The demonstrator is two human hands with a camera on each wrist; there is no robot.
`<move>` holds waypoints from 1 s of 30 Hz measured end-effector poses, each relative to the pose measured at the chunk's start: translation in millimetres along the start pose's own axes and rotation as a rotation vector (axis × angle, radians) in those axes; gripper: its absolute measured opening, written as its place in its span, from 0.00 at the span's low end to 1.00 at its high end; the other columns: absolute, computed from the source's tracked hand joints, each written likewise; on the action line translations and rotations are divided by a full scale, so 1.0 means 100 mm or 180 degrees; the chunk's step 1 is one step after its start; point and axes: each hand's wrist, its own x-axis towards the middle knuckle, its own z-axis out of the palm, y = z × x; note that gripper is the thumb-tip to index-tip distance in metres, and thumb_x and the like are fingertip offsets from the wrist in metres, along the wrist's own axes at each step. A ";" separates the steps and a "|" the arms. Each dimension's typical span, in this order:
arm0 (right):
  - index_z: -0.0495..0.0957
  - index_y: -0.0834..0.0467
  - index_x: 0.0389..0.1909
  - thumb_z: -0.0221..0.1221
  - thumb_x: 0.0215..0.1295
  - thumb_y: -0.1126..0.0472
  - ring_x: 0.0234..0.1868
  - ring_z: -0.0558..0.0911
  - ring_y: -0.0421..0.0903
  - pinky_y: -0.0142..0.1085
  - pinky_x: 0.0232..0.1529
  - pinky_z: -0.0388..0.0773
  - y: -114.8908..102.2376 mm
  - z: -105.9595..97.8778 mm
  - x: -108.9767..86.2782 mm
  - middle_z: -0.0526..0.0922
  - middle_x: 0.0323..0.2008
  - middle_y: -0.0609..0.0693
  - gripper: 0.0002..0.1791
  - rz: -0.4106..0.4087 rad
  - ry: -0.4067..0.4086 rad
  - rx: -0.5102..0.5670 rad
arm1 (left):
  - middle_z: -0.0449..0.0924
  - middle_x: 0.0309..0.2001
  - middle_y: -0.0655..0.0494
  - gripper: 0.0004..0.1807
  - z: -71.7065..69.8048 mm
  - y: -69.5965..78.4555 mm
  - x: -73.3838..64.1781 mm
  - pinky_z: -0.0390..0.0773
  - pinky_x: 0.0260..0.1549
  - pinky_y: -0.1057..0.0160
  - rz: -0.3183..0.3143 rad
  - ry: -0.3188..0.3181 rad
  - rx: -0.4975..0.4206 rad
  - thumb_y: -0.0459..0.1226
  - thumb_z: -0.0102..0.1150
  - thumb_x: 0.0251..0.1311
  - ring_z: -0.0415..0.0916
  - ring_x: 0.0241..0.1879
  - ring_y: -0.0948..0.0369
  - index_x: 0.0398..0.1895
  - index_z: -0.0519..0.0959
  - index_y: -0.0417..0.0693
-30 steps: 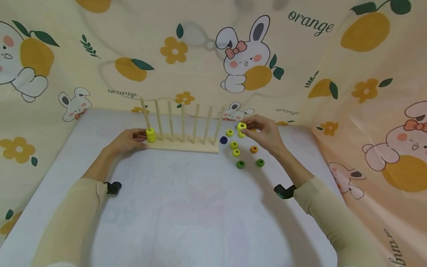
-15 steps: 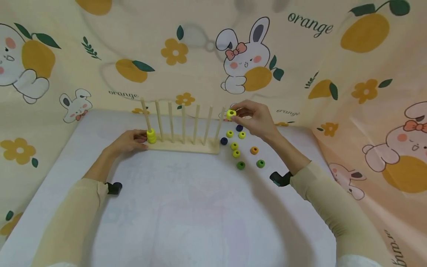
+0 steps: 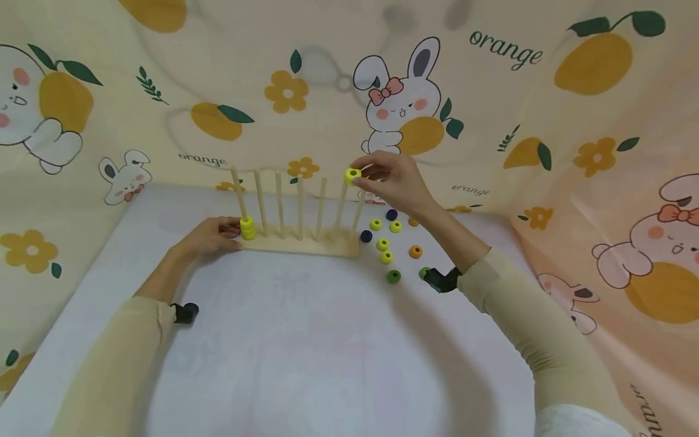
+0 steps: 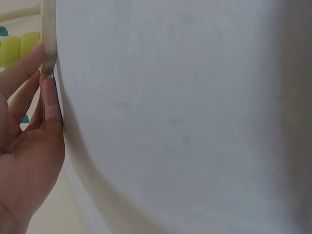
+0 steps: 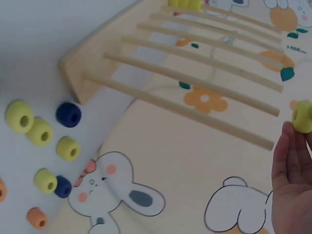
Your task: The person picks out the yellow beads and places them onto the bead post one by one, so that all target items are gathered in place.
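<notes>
A wooden peg stand (image 3: pixel 300 246) with a row of upright pegs rests on the table. Yellow beads (image 3: pixel 248 228) are stacked on its leftmost peg. My left hand (image 3: pixel 210 235) holds the left end of the base; in the left wrist view its fingers (image 4: pixel 50 92) lie against that end. Between thumb and fingertips, my right hand (image 3: pixel 397 182) pinches another yellow bead (image 3: pixel 353 176), raised near the tops of the two rightmost pegs. The right wrist view shows that held bead (image 5: pixel 302 117) beyond the peg tips, apart from the nearest peg (image 5: pixel 185 112).
Loose beads lie right of the stand: several yellow ones (image 3: pixel 383 244), dark blue ones (image 3: pixel 366 236), orange ones (image 3: pixel 415 251) and green ones (image 3: pixel 394 277). A printed cloth (image 3: pixel 327 133) hangs behind the white table (image 3: pixel 306 340).
My right hand has lifted the yellow bead from above the loose beads and carried it up and left, over the right-hand pegs. The left hand has stayed at the base's end.
</notes>
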 end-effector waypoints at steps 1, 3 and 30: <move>0.82 0.70 0.47 0.64 0.61 0.73 0.41 0.84 0.53 0.38 0.45 0.84 0.01 0.01 0.02 0.84 0.43 0.61 0.12 -0.0001 0.0002 0.0024 | 0.70 0.62 0.31 0.40 0.01 0.00 0.01 0.65 0.67 0.45 -0.0004 -0.0010 0.0020 0.31 0.68 0.59 0.67 0.64 0.40 0.72 0.60 0.28; 0.83 0.67 0.47 0.65 0.62 0.72 0.41 0.84 0.51 0.39 0.46 0.84 0.07 0.04 0.07 0.85 0.44 0.59 0.12 -0.0002 -0.0003 0.0097 | 0.70 0.62 0.31 0.41 0.01 0.00 0.01 0.65 0.67 0.45 -0.0021 -0.0031 0.0046 0.32 0.68 0.60 0.66 0.64 0.39 0.72 0.59 0.28; 0.85 0.61 0.47 0.68 0.62 0.63 0.41 0.86 0.43 0.31 0.44 0.83 0.03 0.51 0.81 0.87 0.42 0.52 0.13 0.0249 -0.0283 0.0402 | 0.69 0.62 0.30 0.41 0.04 0.04 -0.02 0.67 0.66 0.45 -0.0059 -0.0023 0.0052 0.31 0.68 0.59 0.67 0.64 0.39 0.72 0.58 0.27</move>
